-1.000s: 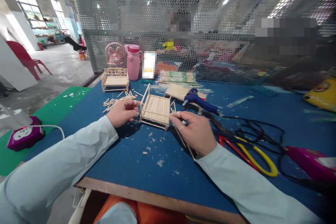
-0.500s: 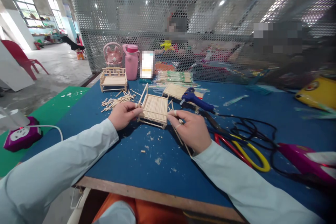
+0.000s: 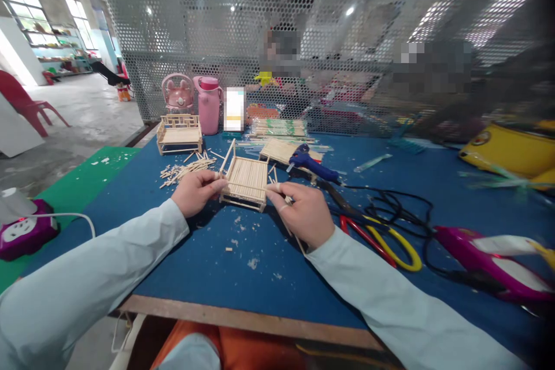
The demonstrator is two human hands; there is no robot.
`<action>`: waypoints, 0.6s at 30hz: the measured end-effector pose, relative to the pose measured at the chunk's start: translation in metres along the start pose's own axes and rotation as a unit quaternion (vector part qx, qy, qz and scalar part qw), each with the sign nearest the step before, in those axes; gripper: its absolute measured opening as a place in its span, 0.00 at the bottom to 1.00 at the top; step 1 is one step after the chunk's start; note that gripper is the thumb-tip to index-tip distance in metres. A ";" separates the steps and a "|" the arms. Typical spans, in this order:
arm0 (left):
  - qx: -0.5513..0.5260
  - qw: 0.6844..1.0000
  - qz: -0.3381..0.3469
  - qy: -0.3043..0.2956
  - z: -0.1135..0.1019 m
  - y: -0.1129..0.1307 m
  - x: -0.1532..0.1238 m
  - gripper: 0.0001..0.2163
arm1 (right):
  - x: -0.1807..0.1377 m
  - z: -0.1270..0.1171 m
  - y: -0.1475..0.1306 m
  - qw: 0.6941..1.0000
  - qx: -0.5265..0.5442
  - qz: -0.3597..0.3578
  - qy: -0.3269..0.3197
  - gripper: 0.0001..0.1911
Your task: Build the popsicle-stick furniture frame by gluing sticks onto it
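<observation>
A small bench frame of thin wooden sticks (image 3: 248, 171) stands on the table between my hands, with one taller post at its back left. One thin stick (image 3: 245, 187) runs across the front of its slatted seat. My left hand (image 3: 196, 192) pinches the stick's left end at the bench's front left corner. With thumb and forefinger, my right hand (image 3: 304, 211) pinches its right end. Another long stick (image 3: 299, 244) slants down from under my right palm to the wrist. Finger coverings partly hide the fingertips. Left of the bench lies a pile of short sticks (image 3: 184, 171).
A finished-looking stick bench (image 3: 179, 135) stands at the back left by a pink bottle (image 3: 208, 107). A blue glue gun (image 3: 313, 164) lies right of the bench, near red-and-yellow-handled cutters (image 3: 394, 245) and black cable. A purple power strip (image 3: 489, 263) sits at right; perforated metal mesh (image 3: 186, 17) rises behind.
The camera view has turned slightly right, so everything sits a little further left. Both hands keep their pinch on the stick, and the bench has not visibly moved on the table.
</observation>
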State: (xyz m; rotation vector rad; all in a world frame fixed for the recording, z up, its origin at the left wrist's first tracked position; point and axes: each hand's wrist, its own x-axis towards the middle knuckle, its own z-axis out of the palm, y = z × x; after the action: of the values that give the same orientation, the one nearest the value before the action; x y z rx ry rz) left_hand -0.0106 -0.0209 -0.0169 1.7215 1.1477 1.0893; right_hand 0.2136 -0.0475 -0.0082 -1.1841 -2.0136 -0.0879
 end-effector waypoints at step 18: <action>-0.068 0.996 -0.057 0.004 -0.001 0.007 0.000 0.12 | 0.001 0.000 0.000 1.000 -0.005 -0.005 -0.003 0.09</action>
State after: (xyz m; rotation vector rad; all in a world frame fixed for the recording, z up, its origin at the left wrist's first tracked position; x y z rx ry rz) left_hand -0.0101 -0.0229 -0.0105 1.5295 1.1356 1.0799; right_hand 0.2130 -0.0470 -0.0073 -1.1824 -2.0277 -0.0995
